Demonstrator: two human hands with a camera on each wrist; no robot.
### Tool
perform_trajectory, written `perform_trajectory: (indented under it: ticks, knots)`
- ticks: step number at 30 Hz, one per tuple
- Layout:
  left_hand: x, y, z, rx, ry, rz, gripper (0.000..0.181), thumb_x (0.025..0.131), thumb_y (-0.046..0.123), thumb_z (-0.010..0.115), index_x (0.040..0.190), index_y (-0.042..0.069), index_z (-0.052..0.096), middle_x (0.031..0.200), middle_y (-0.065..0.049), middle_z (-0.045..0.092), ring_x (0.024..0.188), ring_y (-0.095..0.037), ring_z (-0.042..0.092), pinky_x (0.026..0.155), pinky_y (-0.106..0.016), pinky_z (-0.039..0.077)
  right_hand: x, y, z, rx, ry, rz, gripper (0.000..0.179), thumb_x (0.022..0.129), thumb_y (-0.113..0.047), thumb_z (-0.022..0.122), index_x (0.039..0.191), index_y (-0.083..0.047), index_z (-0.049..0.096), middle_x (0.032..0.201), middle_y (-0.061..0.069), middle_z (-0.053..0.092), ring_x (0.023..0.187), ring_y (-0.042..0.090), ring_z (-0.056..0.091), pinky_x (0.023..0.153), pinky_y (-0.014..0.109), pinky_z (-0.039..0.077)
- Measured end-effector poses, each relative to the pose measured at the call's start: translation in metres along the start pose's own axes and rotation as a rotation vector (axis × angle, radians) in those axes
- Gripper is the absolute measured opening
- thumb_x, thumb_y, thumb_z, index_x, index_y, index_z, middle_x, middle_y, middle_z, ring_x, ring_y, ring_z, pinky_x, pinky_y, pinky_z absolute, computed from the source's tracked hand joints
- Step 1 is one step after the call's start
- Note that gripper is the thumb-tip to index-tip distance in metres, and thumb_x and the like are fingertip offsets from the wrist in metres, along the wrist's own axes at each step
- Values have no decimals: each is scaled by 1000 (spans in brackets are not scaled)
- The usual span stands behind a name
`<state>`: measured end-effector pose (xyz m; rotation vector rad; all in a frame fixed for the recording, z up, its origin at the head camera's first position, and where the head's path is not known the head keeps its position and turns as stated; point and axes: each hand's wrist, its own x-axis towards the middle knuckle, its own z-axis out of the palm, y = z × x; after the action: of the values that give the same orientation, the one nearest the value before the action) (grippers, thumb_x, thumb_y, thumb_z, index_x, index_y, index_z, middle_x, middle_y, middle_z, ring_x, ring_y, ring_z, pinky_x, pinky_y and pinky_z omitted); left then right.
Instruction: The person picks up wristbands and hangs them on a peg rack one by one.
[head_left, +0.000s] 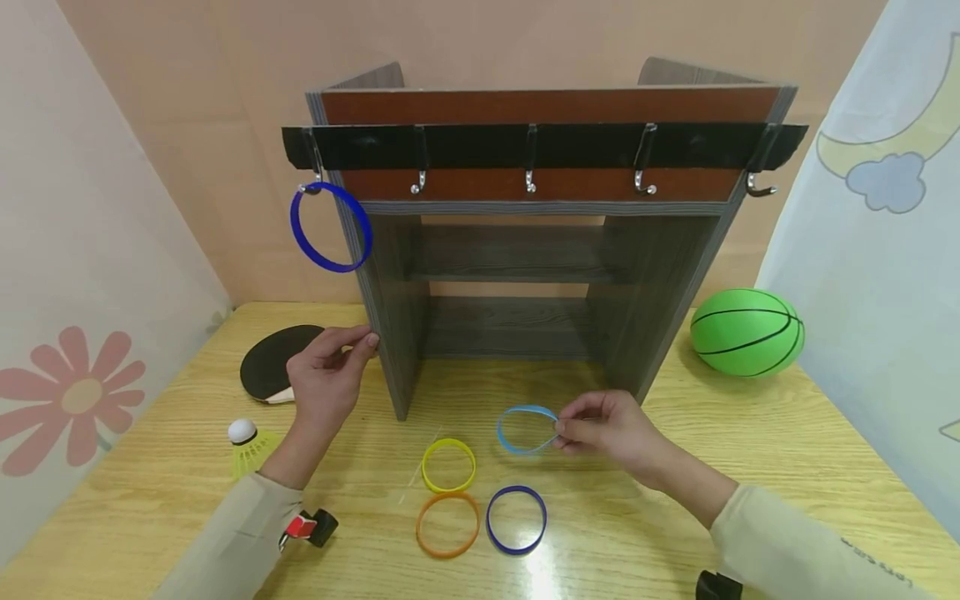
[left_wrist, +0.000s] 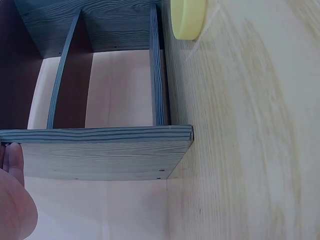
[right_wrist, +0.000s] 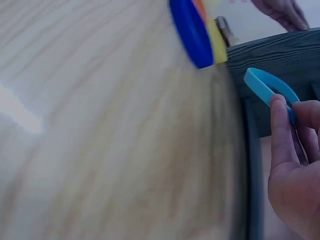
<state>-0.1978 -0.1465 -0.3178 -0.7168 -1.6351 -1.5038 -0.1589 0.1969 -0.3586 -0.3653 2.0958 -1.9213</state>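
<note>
Light-blue band [head_left: 534, 409]: pinched at its right edge between my right fingers [head_left: 587, 402], loop extending leftward, long axis crosswise, well below the middle hook [head_left: 530, 182]. My left fingers [head_left: 348, 334], loosely bent, touch the rack's left panel [head_left: 392, 333].

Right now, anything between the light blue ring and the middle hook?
Nothing visible. In the head view, the right hand pinches the light blue ring below the bare middle hook. The hanging blue ring is on the far-left hook, off that line.
</note>
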Motion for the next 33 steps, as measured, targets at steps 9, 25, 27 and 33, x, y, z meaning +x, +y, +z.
perform_trajectory:
  ticks: [9, 25, 27, 33]
  knots:
    - [0, 1, 1, -23, 10, -9, 8, 78, -20, 65, 86, -19, 66, 78, -24, 63, 72, -11, 65, 66, -18, 55, 8, -41, 13, -6, -34, -49, 17, 85, 2, 68, 96, 13, 60, 87, 22, 66, 85, 40, 66, 78, 50, 53]
    - [0, 2, 2, -15, 1, -14, 8, 77, -24, 63, 85, -22, 64, 77, -28, 62, 73, -11, 65, 67, -19, 55, 18, -103, 45, 141, -24, -230, 8, 83, 9, 67, 90, 8, 64, 83, 22, 67, 78, 29, 68, 76, 44, 55]
    - [-1, -3, 1, -35, 1, -7, 9, 77, -26, 61, 85, -22, 63, 77, -28, 61, 72, -11, 65, 67, -19, 55, 20, -109, 49, 147, -25, -236, 8, 83, 9, 67, 90, 8, 64, 83, 22, 67, 78, 30, 68, 76, 43, 56]
    - [-5, -23, -4, -56, 14, -3, 15, 75, -27, 63, 87, -19, 66, 79, -22, 65, 72, -12, 66, 66, -20, 55, 28, -130, 60, 208, -39, -286, 7, 84, 11, 65, 88, 6, 65, 81, 21, 67, 77, 28, 69, 75, 42, 56]
